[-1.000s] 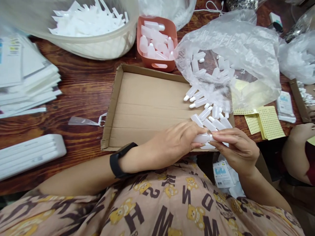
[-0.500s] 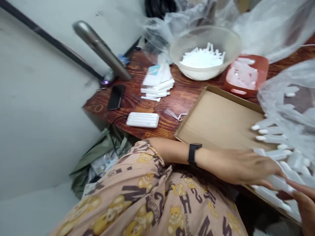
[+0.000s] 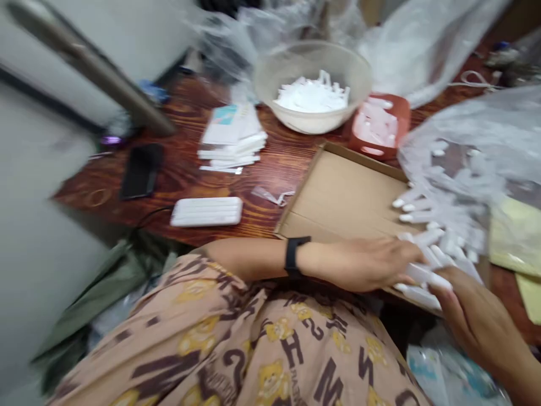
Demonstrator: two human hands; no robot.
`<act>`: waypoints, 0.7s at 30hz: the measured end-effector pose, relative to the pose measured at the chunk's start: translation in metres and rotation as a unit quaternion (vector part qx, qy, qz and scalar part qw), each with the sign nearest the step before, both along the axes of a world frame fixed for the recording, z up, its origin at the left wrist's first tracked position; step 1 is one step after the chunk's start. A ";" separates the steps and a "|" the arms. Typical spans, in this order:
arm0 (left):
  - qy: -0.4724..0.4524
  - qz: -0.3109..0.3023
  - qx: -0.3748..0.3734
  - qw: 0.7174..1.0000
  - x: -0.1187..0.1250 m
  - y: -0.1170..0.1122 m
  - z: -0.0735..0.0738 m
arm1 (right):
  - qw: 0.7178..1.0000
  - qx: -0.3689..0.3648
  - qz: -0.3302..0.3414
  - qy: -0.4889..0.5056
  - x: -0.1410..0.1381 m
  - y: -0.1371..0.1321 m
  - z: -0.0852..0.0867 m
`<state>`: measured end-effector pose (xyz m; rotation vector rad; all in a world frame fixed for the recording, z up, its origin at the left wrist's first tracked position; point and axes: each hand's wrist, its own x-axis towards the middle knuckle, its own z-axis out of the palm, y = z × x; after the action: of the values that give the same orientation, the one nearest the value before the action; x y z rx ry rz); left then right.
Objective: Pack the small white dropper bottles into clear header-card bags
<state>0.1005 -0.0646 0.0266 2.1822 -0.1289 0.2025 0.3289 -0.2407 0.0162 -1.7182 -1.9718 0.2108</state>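
Note:
My left hand (image 3: pixel 363 262), with a black band on its wrist, and my right hand (image 3: pixel 473 316) meet at the near edge of a shallow cardboard tray (image 3: pixel 342 197). Both pinch a small white plastic bottle (image 3: pixel 425 276) between their fingertips. More of these white bottles (image 3: pixel 426 217) lie in the tray's right part, spilling from a clear plastic bag (image 3: pixel 469 152). The picture is smeared by motion.
On the wooden table stand a pale bowl of white plastic pieces (image 3: pixel 313 93), a red basket of bottles (image 3: pixel 378 127), a stack of white packets (image 3: pixel 232 138), a white flat case (image 3: pixel 207 211) and a black phone (image 3: pixel 141 169). Yellow sheets (image 3: pixel 518 242) lie at the right.
The view has swung left and then partly back to the right. Both hands stay together on the white bottle at the tray's near edge.

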 end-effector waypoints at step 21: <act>-0.060 0.039 0.062 0.996 -0.001 0.009 -0.001 | 0.997 0.013 0.069 0.011 -0.020 0.041 0.028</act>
<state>0.0990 -0.0558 0.0254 2.3000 -0.1268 0.3782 0.3094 -0.1998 0.0447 -1.5586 -2.0694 0.2513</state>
